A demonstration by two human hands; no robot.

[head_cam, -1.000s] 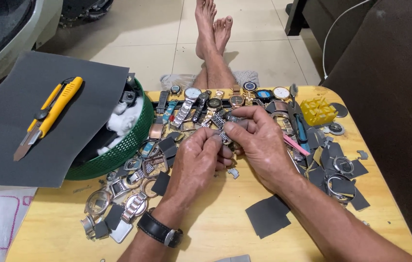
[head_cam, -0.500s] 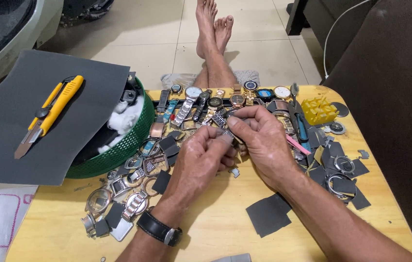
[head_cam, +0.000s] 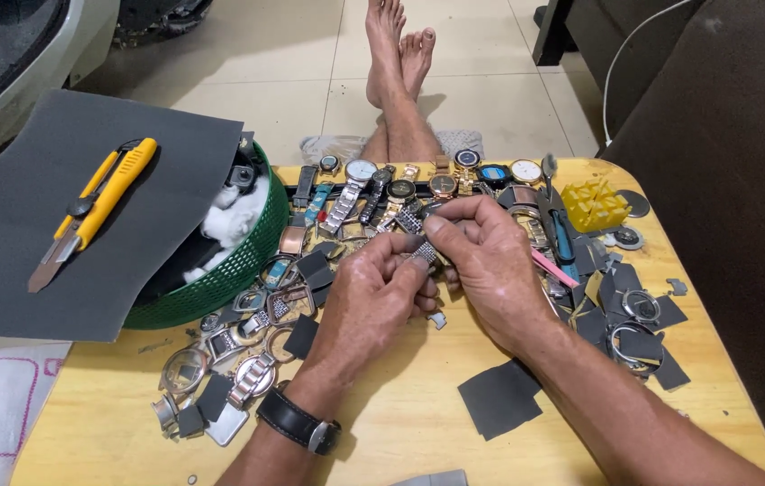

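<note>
Yellow wooden table [head_cam: 400, 432] lies under me, strewn with watches [head_cam: 360, 171], loose cases and dark sandpaper scraps [head_cam: 499, 396]; a green basket [head_cam: 229, 279] sits left beneath a grey sheet carrying a yellow utility knife [head_cam: 99, 202]. Above the middle, my left hand [head_cam: 369, 301] and right hand [head_cam: 486, 265] pinch a small metal watch-band piece [head_cam: 421, 252], fingertips closed on its silvery links.

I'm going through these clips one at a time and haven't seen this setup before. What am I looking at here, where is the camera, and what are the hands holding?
There is no machine: a person sits on the floor, and a camera on their head looks down at both hands. The left hand and right hand together pinch a small piece of metal watch band above a low wooden table. On the table lie a row of wristwatches, loose watch cases, dark grey cut patches, a yellow plastic tool block and a green basket. A grey sheet on the basket carries a yellow utility knife.
</note>
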